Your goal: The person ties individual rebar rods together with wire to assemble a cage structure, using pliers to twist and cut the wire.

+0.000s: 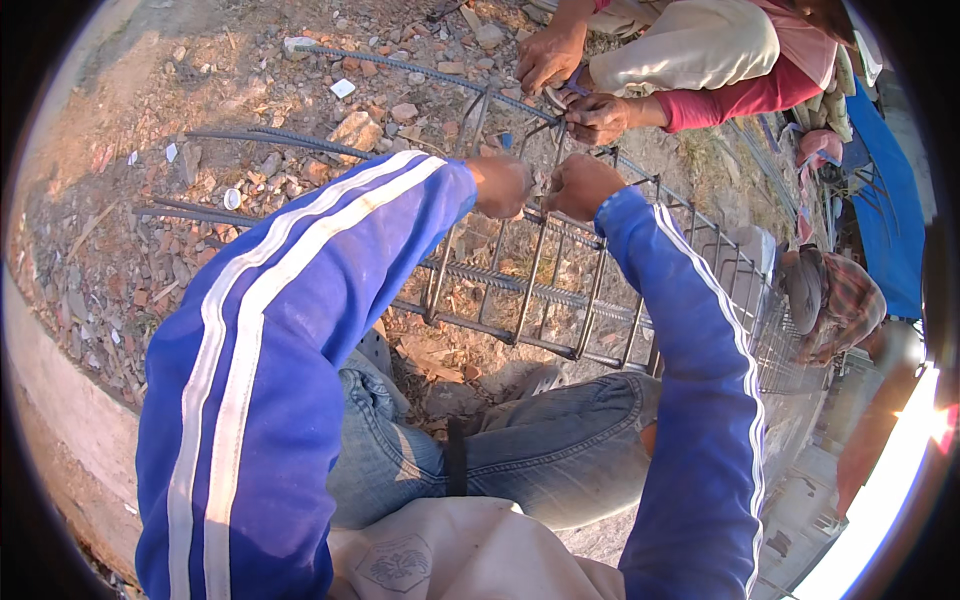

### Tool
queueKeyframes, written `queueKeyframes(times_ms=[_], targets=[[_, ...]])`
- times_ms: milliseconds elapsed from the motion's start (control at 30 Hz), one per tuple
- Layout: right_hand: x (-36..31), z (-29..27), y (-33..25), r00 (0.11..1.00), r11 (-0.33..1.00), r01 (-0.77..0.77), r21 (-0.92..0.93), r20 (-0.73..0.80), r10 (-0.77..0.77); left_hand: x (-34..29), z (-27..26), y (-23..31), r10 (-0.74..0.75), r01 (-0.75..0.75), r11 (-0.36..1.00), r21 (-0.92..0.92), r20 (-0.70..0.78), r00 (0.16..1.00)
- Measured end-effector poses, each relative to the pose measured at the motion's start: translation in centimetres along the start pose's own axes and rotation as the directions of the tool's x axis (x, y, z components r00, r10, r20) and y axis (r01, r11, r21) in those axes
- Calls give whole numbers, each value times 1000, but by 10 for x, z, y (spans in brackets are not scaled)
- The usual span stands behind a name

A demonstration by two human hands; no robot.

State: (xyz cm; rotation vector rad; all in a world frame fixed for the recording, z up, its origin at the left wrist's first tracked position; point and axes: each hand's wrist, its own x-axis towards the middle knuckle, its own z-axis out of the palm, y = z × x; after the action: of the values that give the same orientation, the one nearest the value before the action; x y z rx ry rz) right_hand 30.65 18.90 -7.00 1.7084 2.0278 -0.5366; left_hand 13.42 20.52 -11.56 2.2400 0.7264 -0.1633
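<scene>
In front of me lies a long rebar cage point(540, 288), made of ribbed steel bars joined by square stirrups. My left hand point(500, 187) is closed at an upper bar of the cage, its fingers curled inward. Just to its right, my right hand point(583, 187) is closed too, knuckles up, beside a stirrup. A small gap separates the two hands. Whatever they pinch is too small or hidden to make out. Across the cage, another person's hands point(598, 118) work at the far top bar point(440, 75), close to my own.
The other person crouches at the far side in light trousers point(690, 50). Broken brick and stone rubble point(355, 130) covers the ground. Bar ends point(180, 212) stick out leftward. Farther right are a person in a plaid cloth point(845, 300) and a blue sheet point(885, 200).
</scene>
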Motion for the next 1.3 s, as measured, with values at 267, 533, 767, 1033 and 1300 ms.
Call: queueKeyframes(times_ms=[267, 533, 767, 1033, 1300], targets=[[-30, 12, 20, 959, 968, 30, 250, 265, -98, 1, 6, 0, -10, 10, 1000, 7, -27, 1000], [-97, 5, 32, 991, 889, 134, 438, -62, -119, 1, 5, 4, -89, 90, 996, -5, 41, 995], [-197, 41, 139, 813, 787, -453, 420, -168, 558, -9, -54, 67, -182, -72, 913, -403, -558, 809], [-238, 138, 159, 818, 834, -473, 284, -210, 535, 71, -27, 194, -651, -726, -170, -666, -477, 590], [-242, 98, 146, 830, 747, -443, 496, -88, 551, 39, 111, 164, -846, -663, 17, -749, -364, 389]])
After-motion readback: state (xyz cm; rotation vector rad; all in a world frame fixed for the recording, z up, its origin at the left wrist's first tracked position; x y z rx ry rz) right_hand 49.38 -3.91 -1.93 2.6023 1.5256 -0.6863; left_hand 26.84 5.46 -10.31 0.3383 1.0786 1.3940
